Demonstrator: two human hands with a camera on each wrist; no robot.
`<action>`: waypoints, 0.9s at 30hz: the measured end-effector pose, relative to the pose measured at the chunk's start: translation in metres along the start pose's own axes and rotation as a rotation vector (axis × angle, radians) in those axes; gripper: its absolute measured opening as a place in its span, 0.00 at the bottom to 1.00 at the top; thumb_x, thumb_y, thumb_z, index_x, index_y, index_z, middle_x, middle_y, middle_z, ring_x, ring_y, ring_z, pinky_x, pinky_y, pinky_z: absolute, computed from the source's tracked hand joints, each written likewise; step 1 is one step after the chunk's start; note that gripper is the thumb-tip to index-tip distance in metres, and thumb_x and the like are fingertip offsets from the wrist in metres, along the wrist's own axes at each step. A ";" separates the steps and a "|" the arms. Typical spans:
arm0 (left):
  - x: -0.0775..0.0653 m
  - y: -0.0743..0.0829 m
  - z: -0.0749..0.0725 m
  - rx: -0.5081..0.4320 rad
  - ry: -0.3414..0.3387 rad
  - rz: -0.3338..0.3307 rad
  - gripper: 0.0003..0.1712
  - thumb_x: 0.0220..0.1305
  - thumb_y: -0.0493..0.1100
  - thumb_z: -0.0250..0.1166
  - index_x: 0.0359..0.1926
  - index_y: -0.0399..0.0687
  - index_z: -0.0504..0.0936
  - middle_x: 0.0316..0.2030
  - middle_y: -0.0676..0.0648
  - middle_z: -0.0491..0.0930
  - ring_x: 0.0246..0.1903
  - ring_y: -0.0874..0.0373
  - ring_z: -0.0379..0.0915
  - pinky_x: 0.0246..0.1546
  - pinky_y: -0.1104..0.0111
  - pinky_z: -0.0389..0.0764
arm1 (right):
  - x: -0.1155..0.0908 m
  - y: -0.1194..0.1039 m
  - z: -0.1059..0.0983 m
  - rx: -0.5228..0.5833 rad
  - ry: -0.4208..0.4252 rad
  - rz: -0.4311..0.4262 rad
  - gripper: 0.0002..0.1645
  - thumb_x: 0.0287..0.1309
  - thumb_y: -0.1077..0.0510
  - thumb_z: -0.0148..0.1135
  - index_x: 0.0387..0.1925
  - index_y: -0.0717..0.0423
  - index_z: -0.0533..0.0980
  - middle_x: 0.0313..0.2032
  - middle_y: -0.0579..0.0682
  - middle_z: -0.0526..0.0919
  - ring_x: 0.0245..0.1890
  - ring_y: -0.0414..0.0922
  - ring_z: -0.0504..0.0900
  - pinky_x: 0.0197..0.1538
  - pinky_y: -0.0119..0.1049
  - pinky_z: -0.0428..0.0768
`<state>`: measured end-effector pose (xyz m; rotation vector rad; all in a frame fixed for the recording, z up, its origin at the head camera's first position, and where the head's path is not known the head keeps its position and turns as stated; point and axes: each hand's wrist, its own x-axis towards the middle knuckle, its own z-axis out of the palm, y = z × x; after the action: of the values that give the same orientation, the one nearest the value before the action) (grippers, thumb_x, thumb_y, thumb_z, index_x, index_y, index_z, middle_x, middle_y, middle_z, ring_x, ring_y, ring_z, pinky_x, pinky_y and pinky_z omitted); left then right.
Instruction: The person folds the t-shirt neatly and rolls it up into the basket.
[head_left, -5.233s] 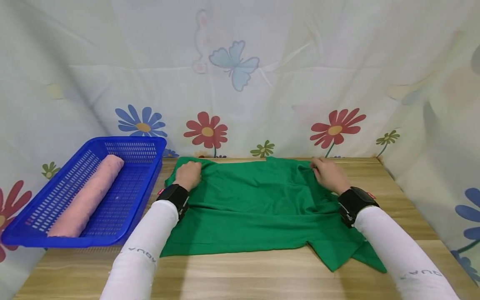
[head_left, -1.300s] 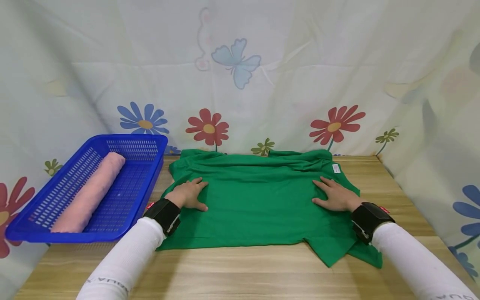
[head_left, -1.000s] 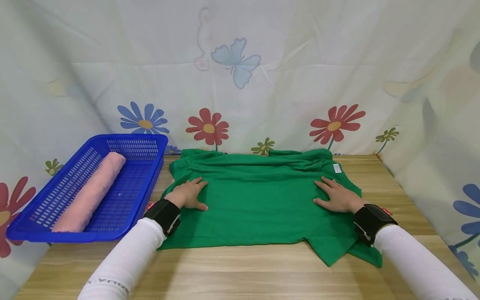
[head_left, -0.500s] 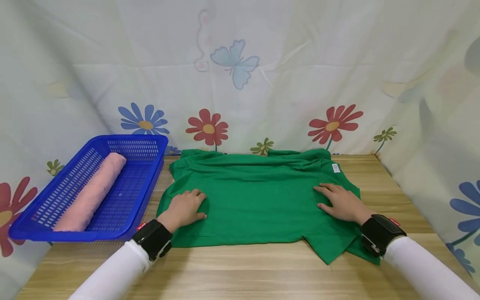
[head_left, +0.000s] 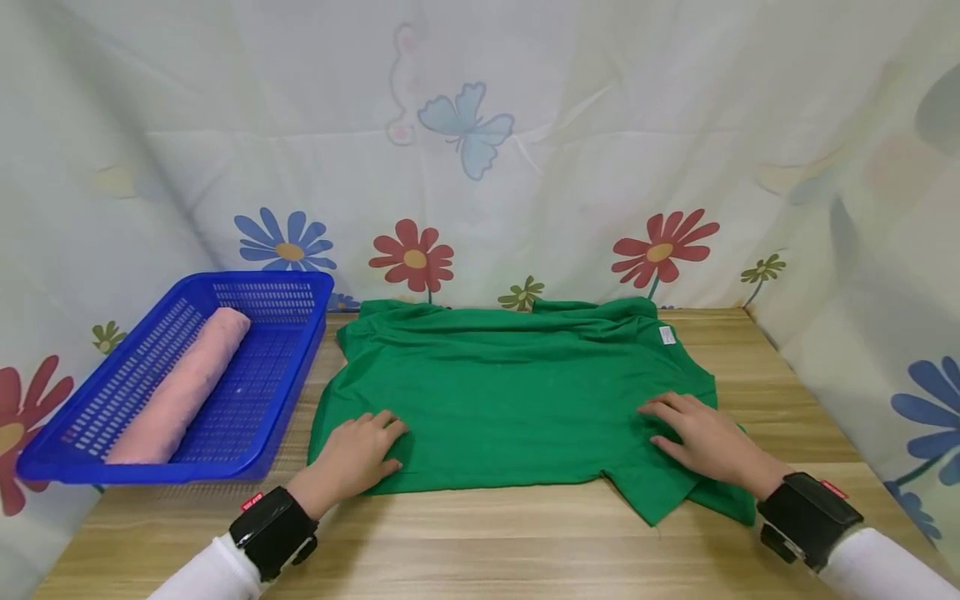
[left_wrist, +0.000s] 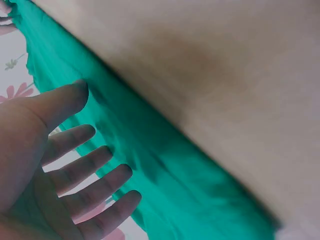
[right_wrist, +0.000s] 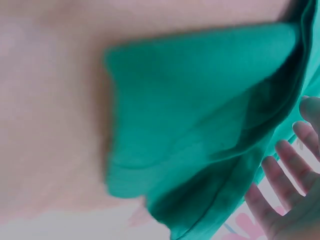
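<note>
A green T-shirt (head_left: 517,408) lies spread on the table, its far part bunched into folds and a white label (head_left: 667,335) showing at the far right. Over its near left part is my left hand (head_left: 356,458), fingers spread and relaxed, holding nothing. My right hand (head_left: 705,437) is over the right part near the sleeve (head_left: 652,492), its fingers likewise loose. In the left wrist view the left hand's fingers (left_wrist: 95,170) are extended close over the green cloth (left_wrist: 150,145). The right wrist view shows the right hand (right_wrist: 290,190) at the edge, beside the sleeve (right_wrist: 185,100).
A blue plastic basket (head_left: 296,379) stands on the left with a rolled pink cloth (head_left: 183,387) in it. The wooden table (head_left: 480,542) runs up to a flower-print curtain (head_left: 562,192) behind and at the sides.
Earlier both hands gripped the shirt's far side; then they lay flat on its middle. Since then both have drawn back toward the near edge, fingers loose. The shirt's far part is now bunched.
</note>
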<state>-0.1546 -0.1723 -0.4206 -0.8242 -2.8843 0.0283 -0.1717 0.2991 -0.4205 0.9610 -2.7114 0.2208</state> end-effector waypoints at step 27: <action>-0.066 -0.011 0.003 -0.071 0.107 -0.021 0.21 0.40 0.47 0.71 0.39 0.52 0.78 0.36 0.53 0.73 0.35 0.58 0.72 0.30 0.66 0.75 | -0.063 -0.013 -0.006 -0.012 0.019 -0.082 0.29 0.31 0.59 0.70 0.43 0.46 0.74 0.40 0.38 0.71 0.42 0.38 0.71 0.40 0.36 0.74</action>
<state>-0.1056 -0.2165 -0.4320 -0.7826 -2.8068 -0.1174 -0.1150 0.3284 -0.4323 1.0586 -2.6467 0.1970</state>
